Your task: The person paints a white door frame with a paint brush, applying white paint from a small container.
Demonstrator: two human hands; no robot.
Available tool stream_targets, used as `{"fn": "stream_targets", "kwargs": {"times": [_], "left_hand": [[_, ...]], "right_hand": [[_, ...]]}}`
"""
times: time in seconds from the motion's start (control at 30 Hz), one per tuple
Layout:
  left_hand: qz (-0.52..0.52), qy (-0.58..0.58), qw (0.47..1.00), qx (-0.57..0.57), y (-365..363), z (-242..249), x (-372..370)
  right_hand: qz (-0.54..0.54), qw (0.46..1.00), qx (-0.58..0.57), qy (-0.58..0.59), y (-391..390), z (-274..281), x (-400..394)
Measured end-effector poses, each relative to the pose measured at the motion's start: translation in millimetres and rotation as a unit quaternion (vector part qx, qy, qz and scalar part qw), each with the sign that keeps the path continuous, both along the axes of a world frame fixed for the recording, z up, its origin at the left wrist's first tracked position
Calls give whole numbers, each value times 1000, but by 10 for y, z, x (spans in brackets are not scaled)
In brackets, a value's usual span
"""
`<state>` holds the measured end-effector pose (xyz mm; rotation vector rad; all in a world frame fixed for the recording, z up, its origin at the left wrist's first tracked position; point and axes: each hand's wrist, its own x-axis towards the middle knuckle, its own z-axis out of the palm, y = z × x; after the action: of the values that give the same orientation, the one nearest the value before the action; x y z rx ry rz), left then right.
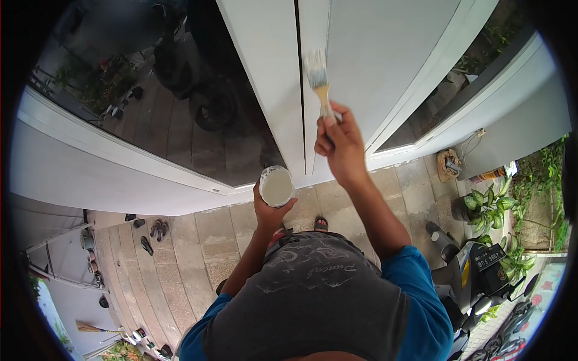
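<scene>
My right hand (341, 143) is closed round the wooden handle of a paintbrush (320, 84). The brush points up, its whitish bristles at the white frame beside a narrow dark gap (301, 78); whether they touch it I cannot tell. Lower and to the left, my left hand (270, 210) is wrapped round a round tub (277, 186) of pale, off-white paint, held with its open top facing up. A dark glass pane (198, 120) in a white frame lies to the left of the gap, and a smooth white panel (373, 60) to its right.
Paved floor (211, 240) lies below, with sandals (159, 229) at the left and a broom (90, 327) at the lower left. At the right are a paper bag (448, 165), a potted plant (481, 207) and a parked motorbike (475, 271).
</scene>
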<state>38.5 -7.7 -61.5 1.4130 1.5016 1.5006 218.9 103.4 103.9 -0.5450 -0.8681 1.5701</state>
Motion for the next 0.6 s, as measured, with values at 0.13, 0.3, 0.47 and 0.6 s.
{"fn": "stream_targets", "kwargs": {"times": [0.13, 0.3, 0.47, 0.6], "left_hand": [[9, -5, 1000, -7, -1, -29, -33], [15, -13, 1000, 3, -10, 35, -63], [-2, 3, 1000, -1, -11, 8, -67], [0, 18, 1000, -7, 20, 36, -39]], "right_hand": [[-29, 995, -92, -33, -110, -1053, -80], [1, 933, -359, 29, -306, -1765, -55], [14, 961, -266, 71, -167, -881, 22], [13, 992, -111, 60, -268, 180, 96]]}}
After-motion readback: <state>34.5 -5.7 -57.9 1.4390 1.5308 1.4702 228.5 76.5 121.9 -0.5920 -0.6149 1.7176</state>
